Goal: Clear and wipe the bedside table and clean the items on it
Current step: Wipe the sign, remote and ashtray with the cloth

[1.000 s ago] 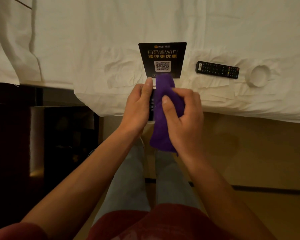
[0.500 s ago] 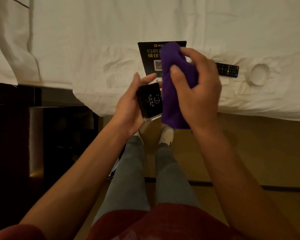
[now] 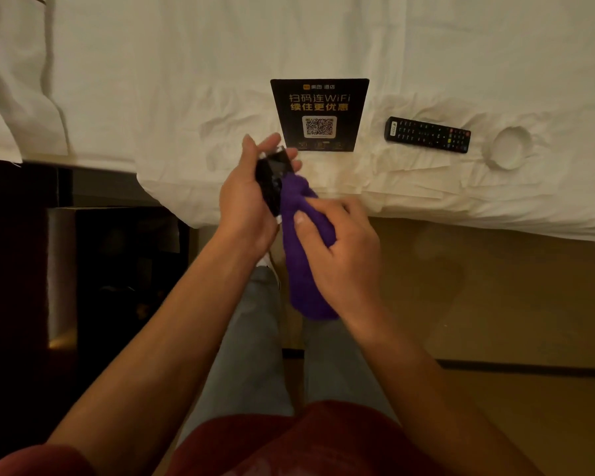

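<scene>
Purple cloth on a small black device, beside the bed

Purple cloth (image 3: 304, 249) is bunched in the right hand (image 3: 340, 255), whose fingers curl round it and push its upper end against a small black device (image 3: 272, 182). The left hand (image 3: 248, 201) grips that device, thumb along one side and fingers wrapped behind, holding it above the edge of the white bed sheet (image 3: 152, 80); what kind of device it is cannot be told from here.

Judging by this, the step in hand is cleaning the items one at a time, with the bed serving as a holding place. Next, the device probably wants turning in the left hand so the cloth reaches its other faces, then setting down on the sheet beside the rest.

By count: one cloth, one device in hand, and on the sheet one black WiFi QR card (image 3: 319, 113), one TV remote (image 3: 427, 134) and one round white dish-like object (image 3: 507, 148), lying near one another in a row
</scene>
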`<state>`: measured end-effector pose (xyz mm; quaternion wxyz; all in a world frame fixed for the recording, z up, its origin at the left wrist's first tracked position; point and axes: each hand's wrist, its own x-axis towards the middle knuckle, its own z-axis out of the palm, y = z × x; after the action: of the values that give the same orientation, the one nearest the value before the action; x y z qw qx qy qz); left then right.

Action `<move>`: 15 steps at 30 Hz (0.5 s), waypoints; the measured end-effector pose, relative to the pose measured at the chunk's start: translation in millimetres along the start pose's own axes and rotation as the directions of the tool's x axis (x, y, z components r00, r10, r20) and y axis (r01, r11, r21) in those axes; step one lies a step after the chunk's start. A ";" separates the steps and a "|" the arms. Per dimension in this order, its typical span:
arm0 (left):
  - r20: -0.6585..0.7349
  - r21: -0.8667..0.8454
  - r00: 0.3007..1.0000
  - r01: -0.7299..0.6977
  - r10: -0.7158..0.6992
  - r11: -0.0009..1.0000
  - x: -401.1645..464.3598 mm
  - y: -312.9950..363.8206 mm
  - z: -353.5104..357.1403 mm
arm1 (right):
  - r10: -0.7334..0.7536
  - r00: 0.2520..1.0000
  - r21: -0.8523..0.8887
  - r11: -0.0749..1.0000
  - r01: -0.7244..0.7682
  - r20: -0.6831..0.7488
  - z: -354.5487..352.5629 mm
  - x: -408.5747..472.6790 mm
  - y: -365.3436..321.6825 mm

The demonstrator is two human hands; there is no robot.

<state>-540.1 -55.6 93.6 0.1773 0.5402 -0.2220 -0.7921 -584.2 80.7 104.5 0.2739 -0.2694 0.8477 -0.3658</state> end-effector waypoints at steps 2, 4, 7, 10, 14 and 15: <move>0.035 0.024 0.999 -0.038 0.037 0.999 8.2 11.7 -7.3 | 0.079 0.993 0.048 0.995 -0.084 0.085 -10.0 -4.6 13.6; 0.114 0.133 0.991 -0.079 0.063 0.988 12.1 19.1 -14.1 | 0.170 0.985 0.090 0.981 -0.172 0.036 -20.4 -2.7 22.2; 0.243 0.313 0.969 -0.118 0.041 0.942 11.2 20.8 -21.3 | 0.240 0.967 0.157 0.962 -0.225 -0.085 -33.9 16.6 21.7; 0.285 0.473 0.955 -0.068 -0.080 0.878 3.4 10.5 -20.6 | 0.182 0.981 0.178 0.969 -0.168 -0.066 -39.6 45.7 6.7; 0.250 0.724 0.968 -0.205 0.027 0.658 4.1 -1.8 -10.4 | 0.015 0.999 0.030 0.999 -0.016 0.041 -30.3 66.4 -10.2; 0.222 0.753 0.972 -0.224 0.082 0.619 7.7 -3.0 -9.4 | -0.008 0.999 0.002 1.000 0.008 0.048 -28.1 65.6 -10.8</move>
<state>-534.2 -58.6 83.1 -0.0232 0.4750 -0.5990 -0.6442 -646.2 44.6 111.6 0.2931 -0.2813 0.8395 -0.3608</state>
